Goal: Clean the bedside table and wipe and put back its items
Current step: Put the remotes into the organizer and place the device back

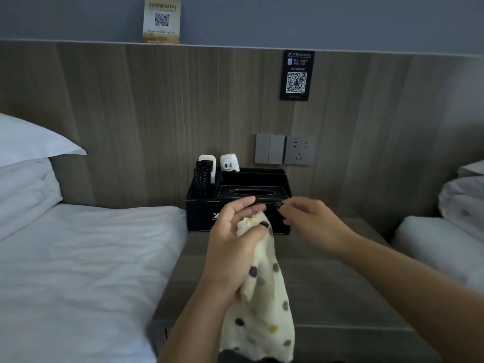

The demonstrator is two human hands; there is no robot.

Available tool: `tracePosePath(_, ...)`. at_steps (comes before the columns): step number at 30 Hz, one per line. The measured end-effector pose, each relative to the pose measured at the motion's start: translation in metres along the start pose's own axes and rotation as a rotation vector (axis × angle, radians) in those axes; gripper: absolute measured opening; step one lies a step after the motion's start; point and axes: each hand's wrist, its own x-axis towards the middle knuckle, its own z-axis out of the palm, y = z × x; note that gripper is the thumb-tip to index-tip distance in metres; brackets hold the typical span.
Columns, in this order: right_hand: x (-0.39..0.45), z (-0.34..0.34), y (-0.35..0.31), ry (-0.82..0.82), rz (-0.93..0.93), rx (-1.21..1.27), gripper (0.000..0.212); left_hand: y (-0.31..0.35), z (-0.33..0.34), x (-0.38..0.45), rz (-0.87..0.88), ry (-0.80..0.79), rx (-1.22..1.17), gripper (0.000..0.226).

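- Holding a cream cloth with coloured dots (262, 297) in my left hand (233, 239), thumb pinching it against the palm, fingers loosely spread.
- My right hand (311, 221) is pinching something small and dark (279, 204) at its fingertips; what it is, I cannot tell.
- Both are hovering over the grey wooden bedside table (327, 279), just before the black leather tissue-box organiser (204, 213) sitting at its back edge.

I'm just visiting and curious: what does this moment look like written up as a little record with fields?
Place: bedside table between two white beds
Left hand: grips a cream dotted cloth that hangs down
Right hand: pinches a small dark object, too small to identify
On table: black organizer box at the back
In box: remotes, white charger, empty tissue slot
Wall: switches and socket, two QR signs
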Motion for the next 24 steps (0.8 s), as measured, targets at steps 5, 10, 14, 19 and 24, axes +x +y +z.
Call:
tracePosePath(5, -0.094, -0.009, 0.018, -0.310, 0.085, 0.504, 0.044, 0.034, 0.014, -0.044, 0.099, -0.189, -0.022, 0.043)
tracePosePath(10, -0.167, -0.015, 0.018, -0.425, 0.027, 0.749, 0.053, 0.088, 0.030, -0.073, 0.204, -0.398, 0.290, 0.055)
tracePosePath(14, -0.208, -0.028, 0.021, -0.412, 0.025, 0.799, 0.049, 0.133, 0.032, -0.090, 0.330, -0.450, 0.758, 0.076)
tracePosePath(19, -0.239, -0.044, 0.010, -0.241, 0.039, 0.959, 0.048, 0.167, 0.029, -0.110, 0.201, -0.483, 1.148, 0.075)
tracePosePath(24, -0.255, -0.059, -0.003, -0.165, -0.019, 0.774, 0.034, 0.166, 0.027, -0.111, 0.267, -0.264, 0.945, 0.022)
